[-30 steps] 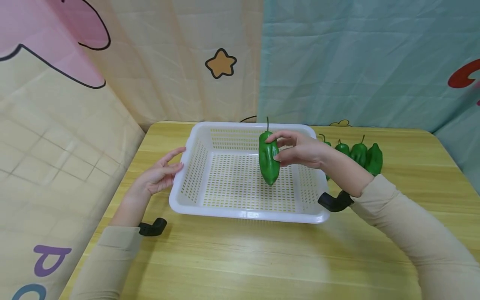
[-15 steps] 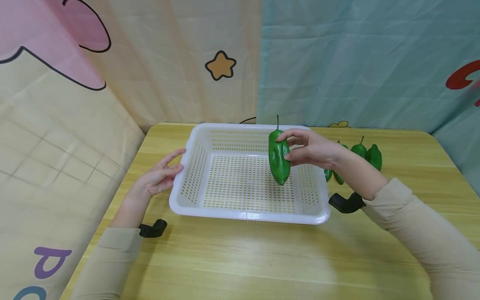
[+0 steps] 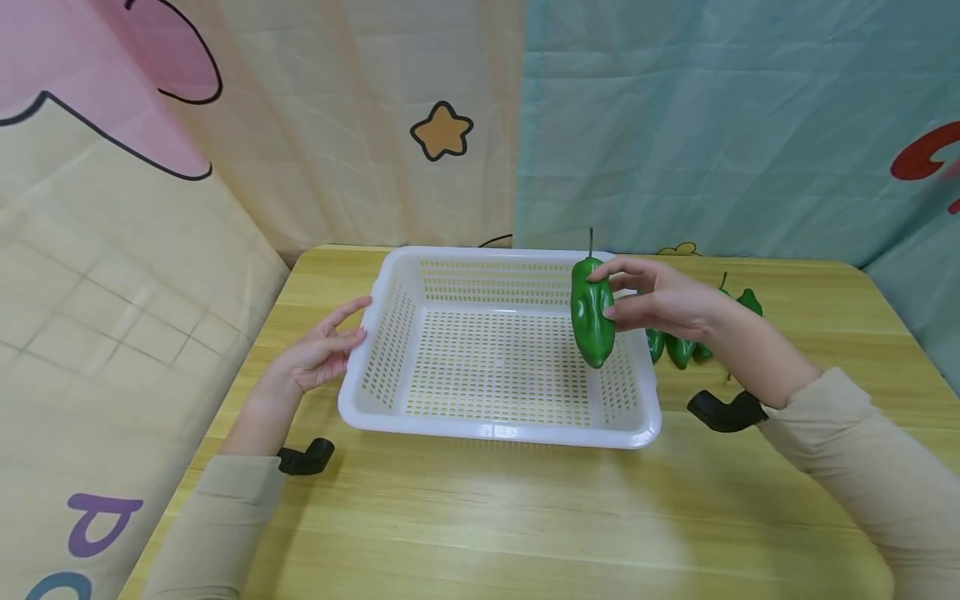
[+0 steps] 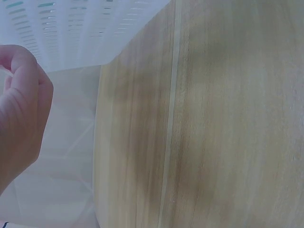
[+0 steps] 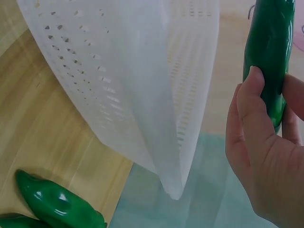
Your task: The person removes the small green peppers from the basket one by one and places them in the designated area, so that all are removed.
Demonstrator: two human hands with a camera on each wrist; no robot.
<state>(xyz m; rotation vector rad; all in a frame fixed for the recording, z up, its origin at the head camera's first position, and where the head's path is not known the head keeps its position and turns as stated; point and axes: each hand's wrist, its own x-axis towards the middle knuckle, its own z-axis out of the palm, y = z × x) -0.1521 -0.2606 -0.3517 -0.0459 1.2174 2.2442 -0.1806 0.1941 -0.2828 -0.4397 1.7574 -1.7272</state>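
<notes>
In the head view my right hand holds a long green pepper upright above the right end of a white perforated plastic basket. The right wrist view shows fingers and thumb pinching the same pepper, near the basket's corner. My left hand grips the left rim of the basket; its other fingers are partly hidden below the edge. In the left wrist view that hand is curled beside the perforated wall. Inside the basket only the slotted floor shows.
Several more green peppers lie on the wooden table right of the basket, partly covered by my right arm. Printed curtains stand behind the table and along its left side.
My right hand has moved to the right with the pepper, from over the basket's middle right to over its right end. The left hand and the basket have stayed in place.
</notes>
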